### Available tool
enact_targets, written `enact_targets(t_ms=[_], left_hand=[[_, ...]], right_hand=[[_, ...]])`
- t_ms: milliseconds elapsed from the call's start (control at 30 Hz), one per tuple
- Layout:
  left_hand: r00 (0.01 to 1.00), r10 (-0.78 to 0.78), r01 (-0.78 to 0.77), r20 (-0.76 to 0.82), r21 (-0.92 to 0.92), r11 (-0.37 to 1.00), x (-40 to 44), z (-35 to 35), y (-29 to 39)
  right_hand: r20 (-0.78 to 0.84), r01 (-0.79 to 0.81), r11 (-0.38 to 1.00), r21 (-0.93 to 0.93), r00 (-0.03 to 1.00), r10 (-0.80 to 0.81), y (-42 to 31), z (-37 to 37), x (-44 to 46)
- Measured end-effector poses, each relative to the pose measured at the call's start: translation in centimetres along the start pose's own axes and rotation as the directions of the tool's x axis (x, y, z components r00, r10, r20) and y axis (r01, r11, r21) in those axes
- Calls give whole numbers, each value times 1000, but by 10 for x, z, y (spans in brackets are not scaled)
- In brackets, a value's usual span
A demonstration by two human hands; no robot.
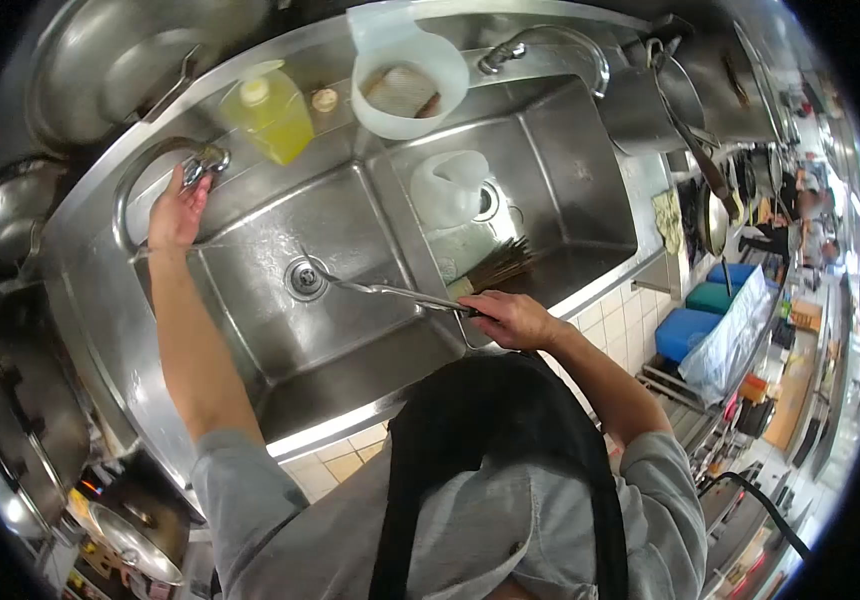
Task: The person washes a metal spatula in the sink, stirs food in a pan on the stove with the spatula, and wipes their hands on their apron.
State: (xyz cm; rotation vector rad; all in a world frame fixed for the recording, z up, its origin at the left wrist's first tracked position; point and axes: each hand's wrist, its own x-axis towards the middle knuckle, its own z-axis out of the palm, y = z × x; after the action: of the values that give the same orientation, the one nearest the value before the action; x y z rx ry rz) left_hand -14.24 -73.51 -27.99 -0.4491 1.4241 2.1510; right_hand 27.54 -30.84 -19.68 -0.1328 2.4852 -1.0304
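The person's left hand (178, 212) is reaching to the back ledge, its grip closing narrowly around the faucet handle (193, 174), with the fingertips doing the holding, probably because a small lever needs little more. The curved spout (124, 195) is arching beside that hand, over the near-left corner of the basin; whether water is running I cannot tell.

The right hand (512, 320) is holding a long metal utensil (390, 290) by its dark end, its grip shut snugly around it near the front rim. The utensil is lying out over the left basin (350, 330), its thin far end pointing toward the drain (306, 279). Holding it by one end seems to be keeping the hand clear of the basin while the length is extending over it. What sort of utensil it is, I cannot make out.

On the ledge, a jug of yellow liquid (278, 125) is standing between the faucet and a translucent pitcher (402, 118), which is holding a scouring pad (402, 91); both are sitting behind the basins, likely for easy reach. In the right basin (565, 160), a cut plastic container (447, 190) is resting beside the drain opening, and a stiff-bristled brush (498, 266) is lying nearer the person, its bristles fanning away from the right hand.
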Motion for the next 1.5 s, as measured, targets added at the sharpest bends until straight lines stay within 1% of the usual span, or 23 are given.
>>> enact_targets(t_ms=[100, 267, 367, 500, 567, 633, 667, 733, 767, 800, 833, 867, 900, 933, 1000, 1100, 1167, 1300, 1333, 1367, 1400, 1467, 1500], left_hand=[[988, 157, -155, -14, 92, 984, -7, 6, -8], [944, 329, -318, -15, 209, 925, -18, 19, -10], [905, 426, -421, 13, 171, 891, -18, 25, -17], [875, 431, -346, -221, 337, 875, -29, 31, -27], [869, 440, -331, -226, 395, 857, -35, 22, -42], [876, 473, -357, -100, 524, 773, -26, -25, -64], [851, 500, -507, 161, 501, 701, -23, -63, -76], [871, 487, -372, -63, 563, 738, -77, -38, -97], [894, 449, -337, 4, 665, 666, -80, -62, -105], [868, 493, -340, 56, 791, 509, -127, -36, -107], [829, 536, -381, 157, 861, 337, -127, -64, -121], [866, 493, -130, 82, 990, 63, -164, -47, -117], [858, 514, 124, 14, 965, -232, -170, -61, -135], [829, 559, 365, -38, 794, -486, -181, -82, -152], [791, 612, 430, -17, 727, -536, -202, -122, -175], [665, 746, 447, 37, 780, -438, -244, -112, -211], [568, 821, 454, 45, 815, -359, -276, -114, -231], [364, 928, 576, -80, 803, -156, -420, -129, -291], [404, 841, 705, -361, 708, -35, -466, -55, -290], [330, 924, 672, -195, 735, -85, -498, -46, -326], [316, 917, 634, -245, 773, -12, -536, -2, -338], [339, 710, 579, -617, 732, 359, -611, 45, -391], [317, 819, 623, -479, 756, 201, -640, 62, -435]], right_hand=[[-84, 12, 999, 44, 996, -9, 13, 9, -10], [-37, -46, 982, 184, 998, 54, 16, 5, -21], [-88, 19, 972, 236, 996, 2, 20, 2, -33], [-195, 100, 969, 226, 979, -56, 17, -7, -65], [-133, -8, 959, 284, 990, 47, 15, -16, -87], [-201, -1, 951, 309, 977, 67, 28, -8, -110], [-240, 30, 953, 302, 970, 45, 33, -4, -119], [-317, 82, 959, 271, 948, 9, 39, -3, -138], [-301, 51, 956, 288, 953, 40, 40, -5, -147], [-280, 24, 951, 307, 958, 66, 40, -8, -154], [-257, 4, 944, 329, 963, 86, 40, -8, -159], [-320, 68, 961, 268, 947, 22, 53, 3, -160], [-301, 66, 963, 260, 953, 16, 55, 2, -162], [-282, 62, 966, 252, 959, 12, 57, -1, -165], [-259, 64, 979, 193, 966, -12, 68, -2, -167], [-253, 160, 981, 106, 959, -129, 75, -20, -177], [-256, 139, 984, 107, 961, -108, 90, -22, -185], [-224, 235, 962, 136, 953, -201, 125, -27, -189], [-209, 222, 958, 181, 961, -183, 133, -28, -188], [-182, 197, 956, 220, 971, -158, 141, -23, -190], [-165, 182, 939, 291, 977, -138, 149, -16, -190], [-63, 140, 910, 390, 990, -126, 169, -7, -187], [7, 117, 901, 419, 991, -132, 176, -4, -184]])
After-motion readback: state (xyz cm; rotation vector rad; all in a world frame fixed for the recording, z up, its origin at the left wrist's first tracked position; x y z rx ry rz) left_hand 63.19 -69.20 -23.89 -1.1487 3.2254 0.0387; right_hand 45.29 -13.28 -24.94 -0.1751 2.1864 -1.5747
